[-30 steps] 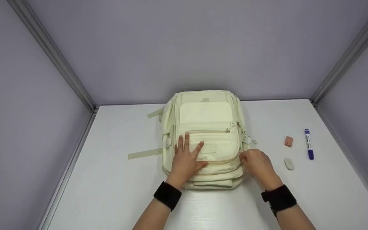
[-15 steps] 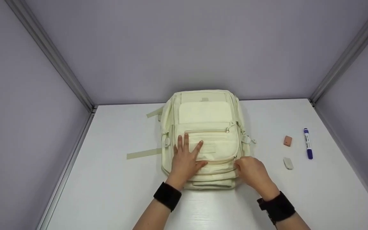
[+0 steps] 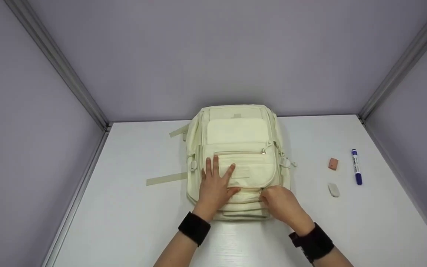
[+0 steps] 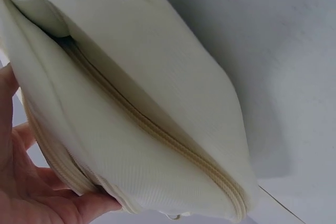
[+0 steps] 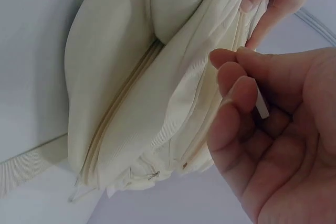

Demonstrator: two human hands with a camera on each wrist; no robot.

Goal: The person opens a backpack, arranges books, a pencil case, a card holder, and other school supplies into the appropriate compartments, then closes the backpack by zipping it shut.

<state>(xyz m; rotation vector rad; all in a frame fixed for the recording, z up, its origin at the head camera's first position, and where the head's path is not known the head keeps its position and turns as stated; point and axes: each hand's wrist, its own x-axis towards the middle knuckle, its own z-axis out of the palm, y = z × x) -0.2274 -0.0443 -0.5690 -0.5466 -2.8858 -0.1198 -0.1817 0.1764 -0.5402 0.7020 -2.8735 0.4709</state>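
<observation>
A cream backpack (image 3: 238,131) lies on the white table, its front pocket facing up. My left hand (image 3: 214,189) rests on the lower left of that pocket with fingers spread. In the left wrist view, part of the left hand (image 4: 37,182) shows beside the bag's fabric. With curled fingers, my right hand (image 3: 282,205) pinches a zipper pull at the pocket's lower edge. The pale end of that zipper pull (image 5: 262,103) sticks out from the fingers of the right hand (image 5: 278,135) in the right wrist view; its slider is hidden there.
Right of the bag lie a pinkish-brown block (image 3: 333,164), a small whitish piece (image 3: 333,190) and a blue-capped marker (image 3: 357,167). A loose strap (image 3: 166,179) extends left from the bag. Grey walls (image 3: 235,55) enclose the back and sides of the table.
My right hand has moved from the bag's right side, left and down around the pocket corner, drawing the zipper pull along the lower edge. The left hand stays in place.
</observation>
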